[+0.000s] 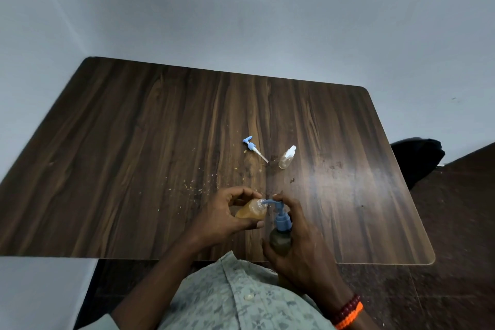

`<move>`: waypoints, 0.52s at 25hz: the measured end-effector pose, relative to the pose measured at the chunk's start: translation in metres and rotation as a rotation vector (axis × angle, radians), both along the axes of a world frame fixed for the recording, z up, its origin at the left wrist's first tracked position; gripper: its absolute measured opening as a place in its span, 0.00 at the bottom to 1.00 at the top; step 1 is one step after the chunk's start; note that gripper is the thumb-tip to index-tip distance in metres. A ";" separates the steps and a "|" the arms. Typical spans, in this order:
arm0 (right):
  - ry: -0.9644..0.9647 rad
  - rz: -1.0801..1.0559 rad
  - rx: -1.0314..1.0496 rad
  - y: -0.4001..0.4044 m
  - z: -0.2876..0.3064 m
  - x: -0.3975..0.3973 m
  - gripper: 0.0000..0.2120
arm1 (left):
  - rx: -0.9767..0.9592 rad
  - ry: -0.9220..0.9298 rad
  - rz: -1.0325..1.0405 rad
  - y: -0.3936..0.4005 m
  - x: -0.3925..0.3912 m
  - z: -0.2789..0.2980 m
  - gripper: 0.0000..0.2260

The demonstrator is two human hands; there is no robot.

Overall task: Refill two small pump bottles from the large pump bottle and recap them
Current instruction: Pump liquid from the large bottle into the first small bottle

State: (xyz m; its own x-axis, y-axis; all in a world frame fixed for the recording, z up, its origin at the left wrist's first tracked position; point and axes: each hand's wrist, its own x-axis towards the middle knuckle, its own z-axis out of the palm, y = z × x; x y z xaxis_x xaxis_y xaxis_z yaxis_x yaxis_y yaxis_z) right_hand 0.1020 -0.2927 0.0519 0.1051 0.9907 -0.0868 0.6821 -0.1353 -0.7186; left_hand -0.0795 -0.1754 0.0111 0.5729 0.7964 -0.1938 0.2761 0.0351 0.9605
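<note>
My left hand (227, 215) grips a small open bottle (250, 211) with amber liquid inside, tilted so its neck meets the spout of the large bottle's blue pump (280, 213). My right hand (302, 246) wraps the large dark bottle (280, 240), with a finger resting on top of the pump head. Both bottles are over the near edge of the table. Farther out, a second small clear bottle (287, 157) with a white cap lies on its side. A loose blue pump cap (253, 148) with its dip tube lies to its left.
The dark wooden table (134, 142) carries scattered crumbs (191, 185) and dried stains (334, 165) near the middle. A dark bag or chair (417, 158) sits beyond the table's right edge. Pale walls stand behind and at the left.
</note>
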 end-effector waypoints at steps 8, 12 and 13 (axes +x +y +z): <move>-0.001 -0.021 0.006 0.003 -0.002 0.000 0.32 | 0.013 0.030 -0.024 0.000 0.002 -0.002 0.21; -0.008 0.003 0.005 0.001 -0.003 0.002 0.37 | 0.013 0.014 0.005 0.002 0.002 -0.001 0.21; -0.008 0.001 0.010 0.000 -0.004 0.003 0.38 | 0.012 0.009 0.011 0.003 0.002 -0.001 0.21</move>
